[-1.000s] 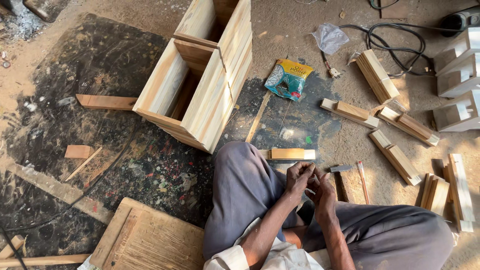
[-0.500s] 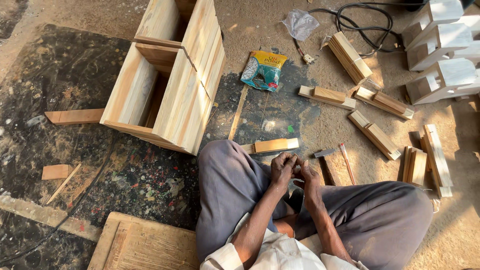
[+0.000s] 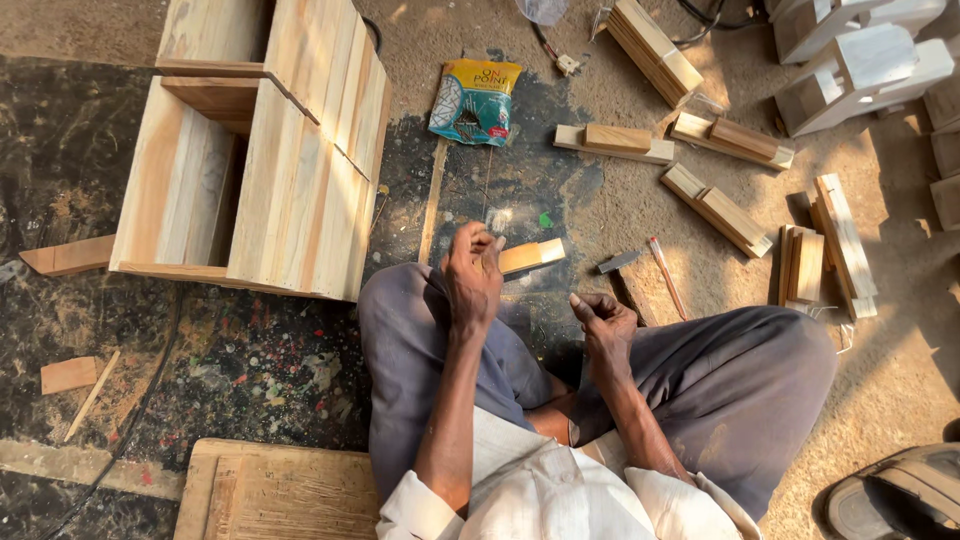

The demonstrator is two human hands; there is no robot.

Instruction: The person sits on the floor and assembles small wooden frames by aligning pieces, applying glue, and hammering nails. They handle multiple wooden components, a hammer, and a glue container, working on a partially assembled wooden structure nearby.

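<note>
The left hand [image 3: 472, 275] is raised with fingers curled, just beside a small wooden block [image 3: 532, 255] on the floor. The right hand [image 3: 603, 318] is loosely clenched near that block; whether either holds something, I cannot tell.

head camera, steeply downward, close over lap and workshop floor [image 3: 880, 330]

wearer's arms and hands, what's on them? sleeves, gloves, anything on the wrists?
Both hands bare: no gloves on the left hand or right hand, and no watch, ring or band that shows. Forearms uncovered. Pale off-white shirt sleeves are rolled up near the elbows. No markings to make out.
</note>
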